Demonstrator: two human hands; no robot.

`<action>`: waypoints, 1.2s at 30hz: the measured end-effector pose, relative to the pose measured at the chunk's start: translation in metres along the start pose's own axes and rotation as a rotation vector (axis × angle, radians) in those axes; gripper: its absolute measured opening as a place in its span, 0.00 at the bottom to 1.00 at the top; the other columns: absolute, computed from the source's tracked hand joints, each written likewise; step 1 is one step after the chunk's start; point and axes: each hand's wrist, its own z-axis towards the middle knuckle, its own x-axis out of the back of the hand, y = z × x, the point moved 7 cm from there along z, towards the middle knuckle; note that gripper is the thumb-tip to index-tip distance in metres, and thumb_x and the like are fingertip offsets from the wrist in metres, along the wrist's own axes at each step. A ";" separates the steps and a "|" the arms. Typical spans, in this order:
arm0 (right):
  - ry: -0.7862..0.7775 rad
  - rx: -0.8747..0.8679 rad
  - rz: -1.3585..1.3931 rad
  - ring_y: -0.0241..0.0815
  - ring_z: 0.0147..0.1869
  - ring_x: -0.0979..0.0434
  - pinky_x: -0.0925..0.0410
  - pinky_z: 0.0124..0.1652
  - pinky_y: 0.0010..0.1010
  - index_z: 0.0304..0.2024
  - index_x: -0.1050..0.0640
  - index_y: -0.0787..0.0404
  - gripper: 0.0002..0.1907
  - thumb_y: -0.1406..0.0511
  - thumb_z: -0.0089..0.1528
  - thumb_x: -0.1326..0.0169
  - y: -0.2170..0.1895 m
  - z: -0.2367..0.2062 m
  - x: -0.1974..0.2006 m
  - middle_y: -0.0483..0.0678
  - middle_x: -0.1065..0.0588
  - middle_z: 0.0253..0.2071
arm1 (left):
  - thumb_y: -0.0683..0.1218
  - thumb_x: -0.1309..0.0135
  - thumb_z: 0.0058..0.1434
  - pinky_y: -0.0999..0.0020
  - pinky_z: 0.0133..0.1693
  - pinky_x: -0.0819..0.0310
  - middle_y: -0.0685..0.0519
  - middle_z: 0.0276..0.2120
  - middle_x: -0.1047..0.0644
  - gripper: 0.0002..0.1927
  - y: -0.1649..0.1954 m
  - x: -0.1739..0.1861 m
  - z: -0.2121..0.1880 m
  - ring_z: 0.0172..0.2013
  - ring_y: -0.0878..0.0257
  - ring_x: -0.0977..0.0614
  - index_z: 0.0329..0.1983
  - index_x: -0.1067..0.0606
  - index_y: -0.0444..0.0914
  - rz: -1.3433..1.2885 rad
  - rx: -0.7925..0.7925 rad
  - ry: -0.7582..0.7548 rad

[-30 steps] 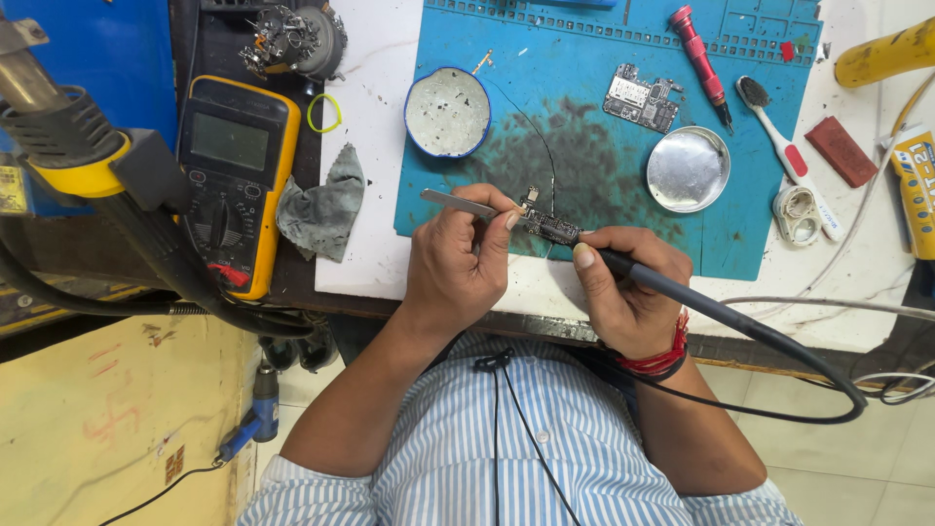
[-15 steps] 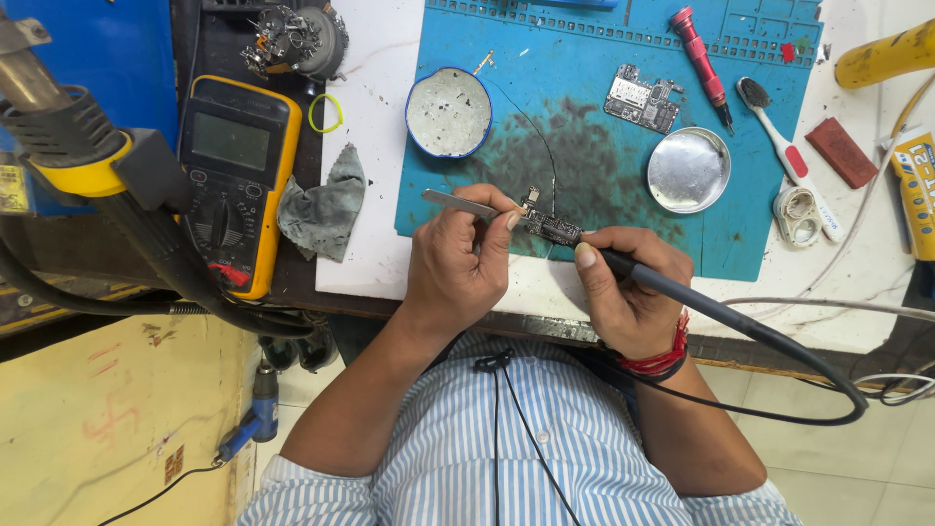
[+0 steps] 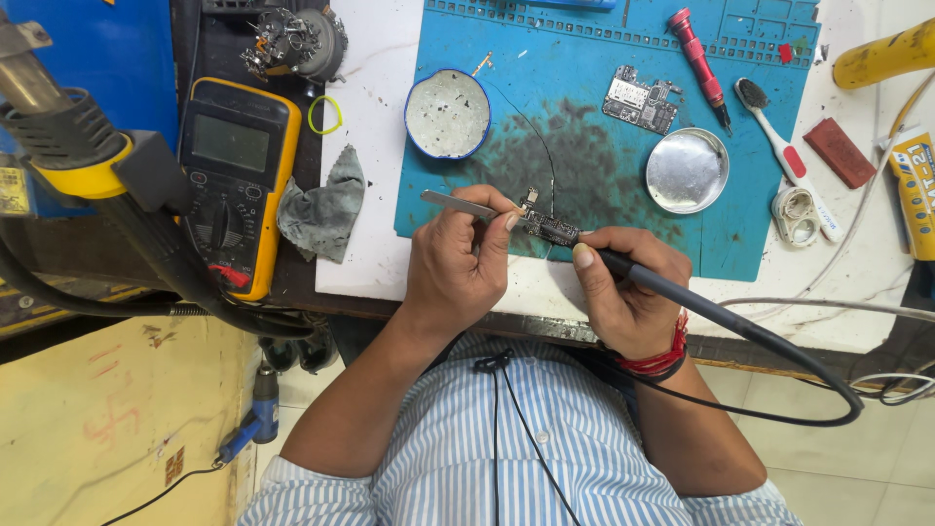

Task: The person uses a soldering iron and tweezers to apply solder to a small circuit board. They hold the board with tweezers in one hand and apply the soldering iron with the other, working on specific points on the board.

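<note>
My left hand (image 3: 456, 263) pinches metal tweezers (image 3: 458, 204) whose tips reach a small dark circuit board (image 3: 551, 228) at the front edge of the blue work mat (image 3: 604, 146). My right hand (image 3: 628, 287) grips a black soldering iron (image 3: 633, 276) like a pen, its tip resting on that same small board. The iron's black cable (image 3: 779, 370) loops off to the right, below the bench edge. A thin wire (image 3: 545, 146) curves up from the board across the mat.
On the mat lie a round blue-rimmed tin (image 3: 447, 113), a silver round lid (image 3: 688, 169), a second circuit board (image 3: 639, 98), a red screwdriver (image 3: 697, 54) and a white brush (image 3: 784, 156). A yellow multimeter (image 3: 232, 180) and grey rag (image 3: 323, 206) sit left.
</note>
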 end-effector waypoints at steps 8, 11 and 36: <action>-0.003 0.006 -0.004 0.29 0.29 0.30 0.38 0.30 0.21 0.43 0.21 0.68 0.05 0.72 0.66 0.40 -0.001 0.001 0.000 0.46 0.23 0.32 | 0.39 0.46 0.72 0.72 0.27 0.30 0.54 0.35 0.21 0.04 0.000 0.000 0.000 0.25 0.69 0.22 0.44 0.29 0.35 0.000 -0.005 0.003; 0.002 0.016 -0.009 0.29 0.29 0.30 0.38 0.31 0.21 0.44 0.21 0.68 0.05 0.72 0.66 0.40 -0.002 0.000 0.000 0.46 0.23 0.32 | 0.39 0.46 0.72 0.72 0.27 0.30 0.54 0.35 0.21 0.04 0.000 0.000 0.000 0.24 0.69 0.22 0.44 0.29 0.35 -0.001 -0.003 0.003; 0.001 0.010 -0.015 0.29 0.29 0.30 0.38 0.31 0.21 0.43 0.21 0.68 0.05 0.72 0.66 0.40 -0.001 0.000 0.000 0.46 0.23 0.32 | 0.39 0.46 0.72 0.72 0.27 0.30 0.53 0.36 0.21 0.03 -0.001 0.000 0.000 0.25 0.69 0.22 0.44 0.28 0.34 0.001 -0.001 0.002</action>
